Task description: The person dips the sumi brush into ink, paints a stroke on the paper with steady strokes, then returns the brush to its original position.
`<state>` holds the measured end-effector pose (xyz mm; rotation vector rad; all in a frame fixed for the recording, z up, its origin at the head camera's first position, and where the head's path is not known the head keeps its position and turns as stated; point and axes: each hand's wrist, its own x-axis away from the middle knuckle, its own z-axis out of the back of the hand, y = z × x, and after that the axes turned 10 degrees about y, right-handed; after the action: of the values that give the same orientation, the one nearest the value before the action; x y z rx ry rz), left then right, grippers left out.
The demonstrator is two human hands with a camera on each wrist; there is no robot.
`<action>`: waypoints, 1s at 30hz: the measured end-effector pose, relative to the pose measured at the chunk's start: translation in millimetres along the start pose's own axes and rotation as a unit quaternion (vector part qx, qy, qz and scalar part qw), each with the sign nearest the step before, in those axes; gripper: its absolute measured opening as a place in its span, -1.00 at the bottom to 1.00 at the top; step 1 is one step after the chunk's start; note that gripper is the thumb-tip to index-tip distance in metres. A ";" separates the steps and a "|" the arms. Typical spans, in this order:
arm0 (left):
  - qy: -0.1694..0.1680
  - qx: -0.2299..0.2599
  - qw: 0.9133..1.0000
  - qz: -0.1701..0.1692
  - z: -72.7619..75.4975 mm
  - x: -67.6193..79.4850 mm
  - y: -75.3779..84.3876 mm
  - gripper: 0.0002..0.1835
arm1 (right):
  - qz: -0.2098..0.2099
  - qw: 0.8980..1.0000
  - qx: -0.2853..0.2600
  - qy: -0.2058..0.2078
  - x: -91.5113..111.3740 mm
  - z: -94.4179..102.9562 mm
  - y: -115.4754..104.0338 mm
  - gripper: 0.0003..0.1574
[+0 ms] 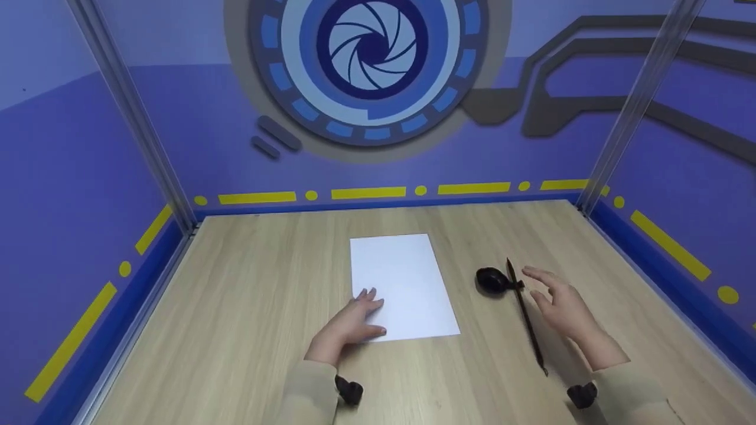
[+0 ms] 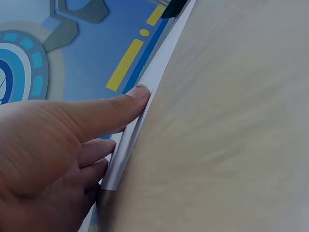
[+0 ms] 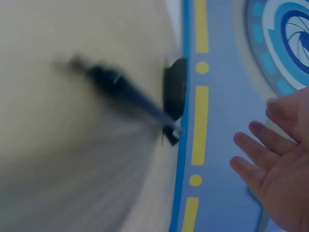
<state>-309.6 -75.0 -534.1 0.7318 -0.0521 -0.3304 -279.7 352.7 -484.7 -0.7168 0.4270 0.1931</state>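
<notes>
A white sheet of paper lies on the table. My left hand rests on its lower left corner, fingers spread; in the left wrist view the thumb lies along the paper's edge. A slim black writing brush lies to the right of the sheet, its pointed end upward, across the narrow end of a rounded black dish-like object. My right hand is just right of the brush, fingers apart and holding nothing. In the right wrist view the near end of the brush is blurred.
The light wooden table is bounded by blue printed panels at the back and sides. Metal posts stand at the back corners. A small black wrist camera sits at each sleeve cuff.
</notes>
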 end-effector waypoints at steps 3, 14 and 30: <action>0.000 0.004 1.000 0.004 0.0 0.0 -0.8 -0.27 | 0.064 0.994 0.087 -0.010 4.3 1.9 5.0 -0.40; 0.006 0.024 1.000 -0.004 -0.4 2.5 -6.7 -0.26 | 0.303 0.905 0.286 -0.090 17.1 -4.1 22.2 -0.44; 0.005 0.020 1.000 -0.007 -1.7 0.4 -7.0 -0.25 | 0.428 0.836 0.326 -0.103 14.1 -8.3 43.6 -0.44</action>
<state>-310.9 -78.9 -540.0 0.7731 -0.0448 -0.3390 -283.3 379.8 -522.4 0.2193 0.5436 0.9176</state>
